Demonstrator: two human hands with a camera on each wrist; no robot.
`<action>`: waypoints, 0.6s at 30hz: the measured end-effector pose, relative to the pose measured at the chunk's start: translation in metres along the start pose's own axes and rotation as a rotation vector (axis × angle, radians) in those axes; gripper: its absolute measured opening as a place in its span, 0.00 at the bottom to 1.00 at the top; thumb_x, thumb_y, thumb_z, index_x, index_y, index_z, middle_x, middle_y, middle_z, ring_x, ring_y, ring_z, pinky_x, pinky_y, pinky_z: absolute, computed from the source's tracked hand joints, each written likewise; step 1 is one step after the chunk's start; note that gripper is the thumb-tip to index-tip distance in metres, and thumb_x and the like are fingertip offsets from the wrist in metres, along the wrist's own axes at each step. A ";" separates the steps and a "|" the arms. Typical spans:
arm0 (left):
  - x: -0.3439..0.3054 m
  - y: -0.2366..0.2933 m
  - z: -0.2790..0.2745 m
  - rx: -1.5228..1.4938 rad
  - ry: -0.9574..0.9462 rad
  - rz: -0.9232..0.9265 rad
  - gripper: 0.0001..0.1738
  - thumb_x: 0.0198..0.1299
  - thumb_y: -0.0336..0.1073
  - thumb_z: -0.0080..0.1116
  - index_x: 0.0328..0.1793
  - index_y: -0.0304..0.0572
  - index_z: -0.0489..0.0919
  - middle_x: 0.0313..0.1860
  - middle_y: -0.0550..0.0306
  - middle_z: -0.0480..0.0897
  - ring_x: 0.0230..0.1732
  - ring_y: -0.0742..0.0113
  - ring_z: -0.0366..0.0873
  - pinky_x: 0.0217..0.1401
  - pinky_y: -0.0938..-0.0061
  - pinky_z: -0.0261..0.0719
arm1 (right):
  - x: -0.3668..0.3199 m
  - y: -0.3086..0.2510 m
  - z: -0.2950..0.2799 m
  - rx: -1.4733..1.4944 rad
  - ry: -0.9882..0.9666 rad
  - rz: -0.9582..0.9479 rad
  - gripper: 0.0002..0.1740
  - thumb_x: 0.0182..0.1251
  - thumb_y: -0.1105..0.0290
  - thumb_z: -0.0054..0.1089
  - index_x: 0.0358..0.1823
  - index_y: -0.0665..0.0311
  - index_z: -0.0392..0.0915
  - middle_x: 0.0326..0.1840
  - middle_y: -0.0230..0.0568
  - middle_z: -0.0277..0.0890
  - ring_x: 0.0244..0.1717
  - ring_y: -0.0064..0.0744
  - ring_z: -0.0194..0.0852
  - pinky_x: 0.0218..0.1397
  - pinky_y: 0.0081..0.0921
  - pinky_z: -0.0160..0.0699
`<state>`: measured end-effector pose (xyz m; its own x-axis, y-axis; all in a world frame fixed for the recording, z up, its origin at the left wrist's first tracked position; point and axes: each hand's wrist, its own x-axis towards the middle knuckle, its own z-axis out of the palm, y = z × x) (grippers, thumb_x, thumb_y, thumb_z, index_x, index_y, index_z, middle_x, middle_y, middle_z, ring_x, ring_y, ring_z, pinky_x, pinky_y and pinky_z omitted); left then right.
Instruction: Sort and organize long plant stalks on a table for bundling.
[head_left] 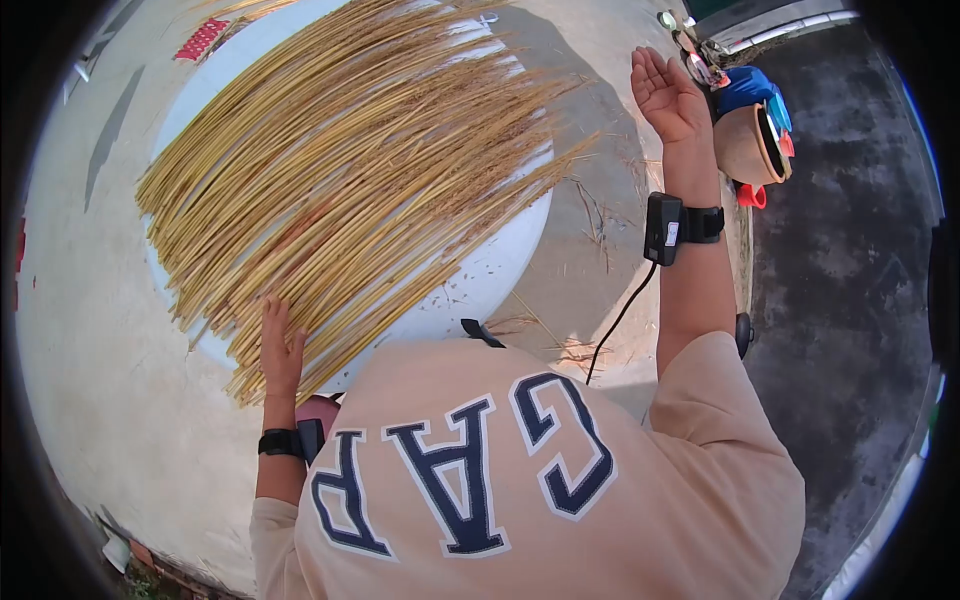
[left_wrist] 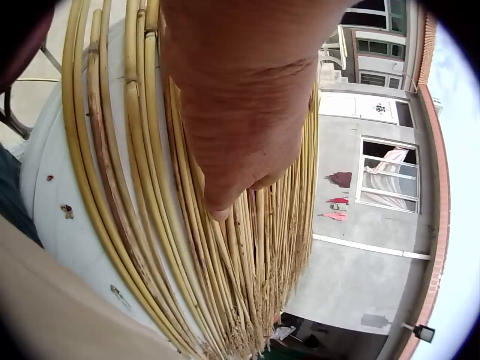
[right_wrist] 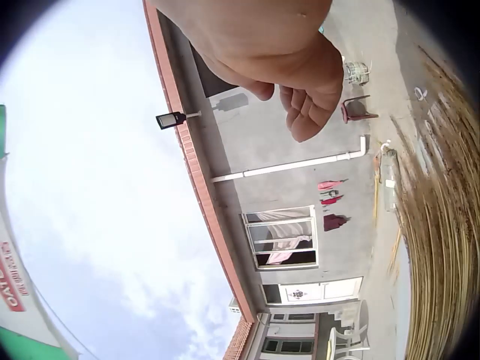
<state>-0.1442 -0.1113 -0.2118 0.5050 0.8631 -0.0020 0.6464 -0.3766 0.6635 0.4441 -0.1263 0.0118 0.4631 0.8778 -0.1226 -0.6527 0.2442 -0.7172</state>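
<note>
Outdoor yard of a home, daylight. Evidence: grey house wall with curtained window, clothes hanging by it, tiled roof edge, wall-mounted lamp, open sky, concrete ground, white plastic chair.

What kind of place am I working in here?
Outdoors, probably a paved yard beside a house: the right wrist view shows open sky, a grey wall with a window, and a lamp at the roof edge.
</note>
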 end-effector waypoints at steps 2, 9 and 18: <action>-0.005 0.026 0.005 0.172 -0.126 0.135 0.40 0.46 0.38 0.62 0.67 0.42 0.59 0.68 0.42 0.54 0.70 0.44 0.45 0.70 0.55 0.45 | 0.004 0.038 0.010 0.031 0.021 0.017 0.17 0.67 0.69 0.43 0.49 0.78 0.65 0.50 0.55 0.69 0.52 0.43 0.70 0.52 0.33 0.76; -0.026 0.022 0.029 0.418 -0.260 0.220 0.52 0.35 0.47 0.68 0.69 0.45 0.55 0.70 0.40 0.48 0.71 0.41 0.40 0.69 0.49 0.41 | -0.076 0.233 -0.011 -0.254 0.267 0.581 0.12 0.64 0.68 0.49 0.41 0.72 0.71 0.37 0.45 0.75 0.38 0.36 0.76 0.40 0.29 0.80; -0.015 0.009 0.028 0.413 -0.161 0.175 0.47 0.41 0.45 0.65 0.69 0.46 0.56 0.70 0.42 0.48 0.71 0.43 0.41 0.70 0.52 0.42 | -0.144 0.297 -0.051 -1.532 -0.607 0.135 0.13 0.50 0.72 0.61 0.39 0.61 0.74 0.34 0.37 0.71 0.35 0.34 0.74 0.37 0.27 0.74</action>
<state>-0.1301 -0.1366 -0.2268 0.6880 0.7236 -0.0542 0.7002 -0.6425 0.3112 0.2136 -0.2014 -0.2186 -0.0714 0.9702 -0.2314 0.6647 -0.1267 -0.7363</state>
